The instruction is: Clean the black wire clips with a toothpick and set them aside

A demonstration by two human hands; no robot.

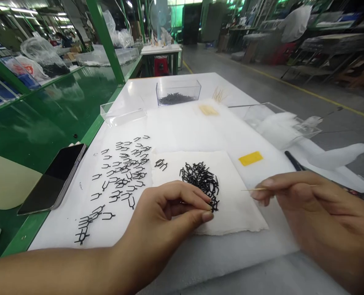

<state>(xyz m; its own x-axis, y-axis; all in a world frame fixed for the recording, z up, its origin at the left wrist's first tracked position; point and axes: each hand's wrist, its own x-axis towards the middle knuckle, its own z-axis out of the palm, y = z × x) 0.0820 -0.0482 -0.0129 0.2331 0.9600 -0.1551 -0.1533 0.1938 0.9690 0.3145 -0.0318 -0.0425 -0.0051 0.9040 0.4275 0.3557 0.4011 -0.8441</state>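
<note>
My left hand (pixel 178 209) is closed, thumb and index finger pinched at the near edge of a pile of small black forked parts (pixel 200 178). A black part seems to be at its fingertips, but the fingers partly hide it. The pile lies on a white cloth (pixel 237 213). To the right of the cloth, my right hand (pixel 307 205) pinches a thin wooden toothpick (pixel 257 189), its tip pointing left toward the pile. Many more black forked parts (pixel 120 180) are spread on the white table left of the cloth.
A clear box (pixel 178 92) of black bits stands at the back, near loose toothpicks (pixel 218 95). A yellow rectangle (pixel 251 158) lies right of the cloth. A phone (pixel 54 178) rests at the left edge; a clear tray (pixel 280 123) with white material sits at the right.
</note>
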